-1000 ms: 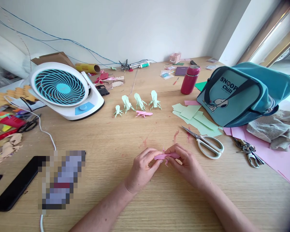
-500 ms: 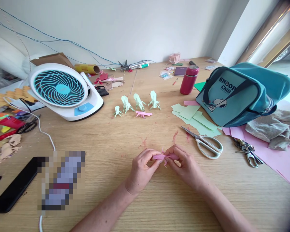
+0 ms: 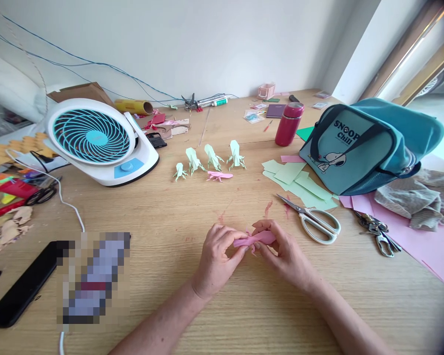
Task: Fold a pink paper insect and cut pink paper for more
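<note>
Between my two hands is a folded pink paper figure (image 3: 252,240) with thin legs poking out from its middle. My left hand (image 3: 217,259) pinches its left end between thumb and fingers. At its right part, my right hand (image 3: 286,254) grips it the same way, with the index finger raised along the upper side. Farther back on the table stand several pale green folded paper figures (image 3: 236,155) in a row. A smaller pink folded figure (image 3: 219,175) lies in front of them.
White-handled scissors (image 3: 320,224) lie right of my hands, near green paper sheets (image 3: 298,180) and keys (image 3: 379,231). A blue bag (image 3: 351,153) and red flask (image 3: 289,124) stand behind. A fan (image 3: 99,140) is at the left, a black device (image 3: 25,286) nearer.
My right index finger and fingertips have shifted slightly, and more of the pink figure's right part shows. Both hands still hold it in the same place.
</note>
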Demonstrator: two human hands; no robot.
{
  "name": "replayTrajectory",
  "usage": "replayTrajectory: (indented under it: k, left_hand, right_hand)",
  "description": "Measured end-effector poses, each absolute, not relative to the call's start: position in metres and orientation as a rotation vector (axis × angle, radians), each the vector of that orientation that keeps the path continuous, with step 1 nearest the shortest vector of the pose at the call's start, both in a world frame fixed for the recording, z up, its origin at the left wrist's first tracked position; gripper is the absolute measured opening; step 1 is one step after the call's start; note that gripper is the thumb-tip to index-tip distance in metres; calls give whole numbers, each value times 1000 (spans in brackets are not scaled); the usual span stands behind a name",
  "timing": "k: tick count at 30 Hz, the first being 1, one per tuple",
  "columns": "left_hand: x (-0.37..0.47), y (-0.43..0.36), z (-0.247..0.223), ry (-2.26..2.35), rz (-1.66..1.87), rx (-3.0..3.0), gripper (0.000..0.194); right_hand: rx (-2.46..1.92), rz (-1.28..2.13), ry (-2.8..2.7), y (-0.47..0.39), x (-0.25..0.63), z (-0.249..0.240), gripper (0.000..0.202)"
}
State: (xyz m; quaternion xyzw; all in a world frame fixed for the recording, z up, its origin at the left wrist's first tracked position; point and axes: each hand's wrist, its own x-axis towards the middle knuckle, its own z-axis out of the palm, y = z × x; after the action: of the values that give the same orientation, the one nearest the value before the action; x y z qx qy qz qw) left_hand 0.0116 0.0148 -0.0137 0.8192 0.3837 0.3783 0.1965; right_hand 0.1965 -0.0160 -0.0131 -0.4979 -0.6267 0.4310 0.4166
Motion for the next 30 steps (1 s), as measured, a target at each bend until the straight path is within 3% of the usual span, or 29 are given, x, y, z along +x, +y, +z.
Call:
replayTrajectory:
  k: [11, 22, 30]
  left_hand:
    - [14, 12, -16, 1075, 1110, 2191, 14]
    - [15, 15, -29, 1325, 1087, 2137, 19]
    - [12, 18, -27, 1382, 964, 2137, 35]
  right_hand:
    - [-1115, 1200, -1375, -14, 196, -19, 37]
    - [-1316, 991, -1401, -6, 206, -29, 37]
    - [-1506, 801, -1447, -3, 213, -27, 29]
